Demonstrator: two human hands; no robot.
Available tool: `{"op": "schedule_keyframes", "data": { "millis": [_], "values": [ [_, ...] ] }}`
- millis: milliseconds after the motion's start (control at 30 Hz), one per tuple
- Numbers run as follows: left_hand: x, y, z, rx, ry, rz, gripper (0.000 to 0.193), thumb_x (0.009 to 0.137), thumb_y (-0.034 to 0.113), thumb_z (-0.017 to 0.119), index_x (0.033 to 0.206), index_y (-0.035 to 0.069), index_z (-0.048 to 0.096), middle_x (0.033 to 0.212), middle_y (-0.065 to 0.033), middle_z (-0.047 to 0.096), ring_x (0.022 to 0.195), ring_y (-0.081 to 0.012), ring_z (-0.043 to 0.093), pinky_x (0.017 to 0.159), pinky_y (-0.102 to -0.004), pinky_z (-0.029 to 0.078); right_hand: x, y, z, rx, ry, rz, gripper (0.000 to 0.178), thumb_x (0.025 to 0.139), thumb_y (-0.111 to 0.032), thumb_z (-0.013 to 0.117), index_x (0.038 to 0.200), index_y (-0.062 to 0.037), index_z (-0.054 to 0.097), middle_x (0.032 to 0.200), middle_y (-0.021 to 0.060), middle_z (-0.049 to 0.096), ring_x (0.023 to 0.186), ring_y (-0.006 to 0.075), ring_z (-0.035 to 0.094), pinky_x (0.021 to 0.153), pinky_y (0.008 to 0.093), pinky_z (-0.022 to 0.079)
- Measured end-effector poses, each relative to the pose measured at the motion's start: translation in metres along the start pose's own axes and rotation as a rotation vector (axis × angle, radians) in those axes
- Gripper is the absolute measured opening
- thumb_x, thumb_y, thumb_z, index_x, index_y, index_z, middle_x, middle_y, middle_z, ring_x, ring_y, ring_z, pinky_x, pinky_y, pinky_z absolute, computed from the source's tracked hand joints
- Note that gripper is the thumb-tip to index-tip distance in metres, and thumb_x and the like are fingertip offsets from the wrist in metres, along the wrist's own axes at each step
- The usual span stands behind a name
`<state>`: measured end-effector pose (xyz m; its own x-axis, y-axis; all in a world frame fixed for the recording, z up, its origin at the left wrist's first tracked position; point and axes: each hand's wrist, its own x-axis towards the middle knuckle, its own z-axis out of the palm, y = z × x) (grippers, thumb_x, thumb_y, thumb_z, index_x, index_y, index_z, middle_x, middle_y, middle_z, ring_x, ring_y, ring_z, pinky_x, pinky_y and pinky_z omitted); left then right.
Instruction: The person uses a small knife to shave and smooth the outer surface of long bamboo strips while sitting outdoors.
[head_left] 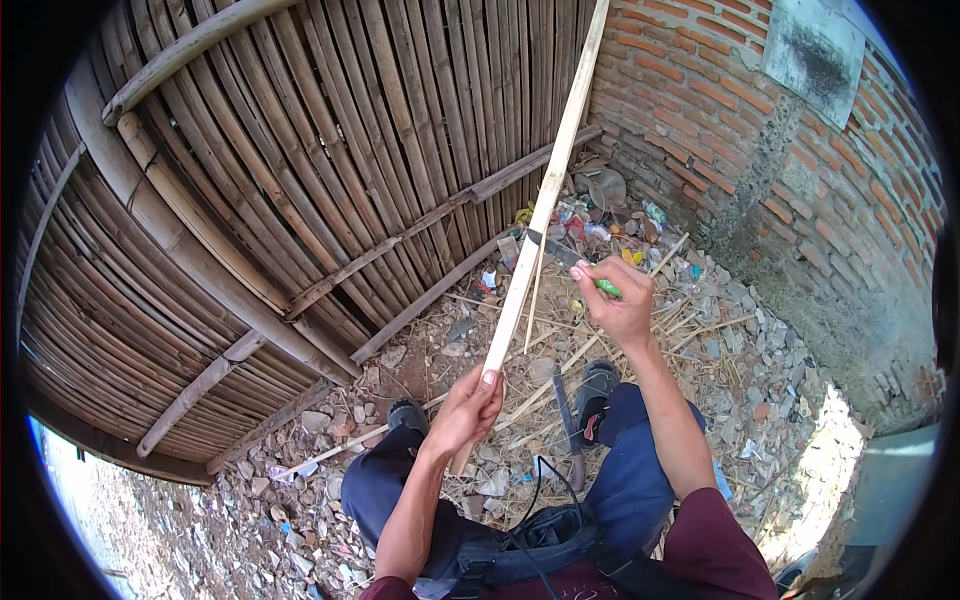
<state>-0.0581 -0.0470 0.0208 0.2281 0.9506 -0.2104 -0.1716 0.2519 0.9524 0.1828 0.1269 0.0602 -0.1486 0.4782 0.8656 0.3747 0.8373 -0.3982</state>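
A long, pale bamboo strip (515, 295) slants up and away from me, between my knees and toward the corner of the walls. My left hand (465, 412) is closed around its lower part. My right hand (622, 303) grips a knife (562, 251) by its green handle. The dark blade lies across the strip, its tip end at the strip's edge. A thin sliver (535, 305) hangs down beside the strip just below the blade. On the ground between my feet lies a long blade with a handle (565, 415), which neither hand touches.
A bamboo slat wall (380, 120) rises at the left, with poles across it. A brick wall (690, 120) stands at the right. Stones, litter and several thin bamboo strips (560, 375) cover the ground. My shoes (597, 388) stand among them. A cord (540, 490) hangs at my waist.
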Motion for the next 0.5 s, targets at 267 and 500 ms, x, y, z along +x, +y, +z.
{"op": "schedule_keyframes", "data": {
  "millis": [267, 500],
  "values": [
    [0.003, -0.016, -0.007, 0.133, 0.179, 0.094, 0.047, 0.115, 0.048, 0.047, 0.087, 0.010, 0.048, 0.065, 0.0055, 0.038, 0.052, -0.0063, 0.032, 0.047, -0.0277, 0.025, 0.003, 0.006, -0.012, 0.026, -0.065, -0.036, 0.007, 0.088, -0.004, 0.086, 0.088, -0.0031, 0.079, 0.079, 0.0098, 0.076, 0.067, 0.0205, 0.074, 0.057, 0.0310, 0.054],
    [0.003, -0.037, -0.015, 0.098, 0.182, 0.135, 0.045, 0.113, 0.045, 0.050, 0.087, 0.009, 0.050, 0.067, 0.0044, 0.041, 0.056, -0.0066, 0.033, 0.050, -0.0281, 0.026, 0.002, 0.002, -0.013, 0.032, -0.100, -0.114, 0.007, 0.086, -0.006, 0.087, 0.087, -0.0053, 0.080, 0.080, 0.0084, 0.077, 0.065, 0.0191, 0.073, 0.056, 0.0310, 0.055]
  ]
}}
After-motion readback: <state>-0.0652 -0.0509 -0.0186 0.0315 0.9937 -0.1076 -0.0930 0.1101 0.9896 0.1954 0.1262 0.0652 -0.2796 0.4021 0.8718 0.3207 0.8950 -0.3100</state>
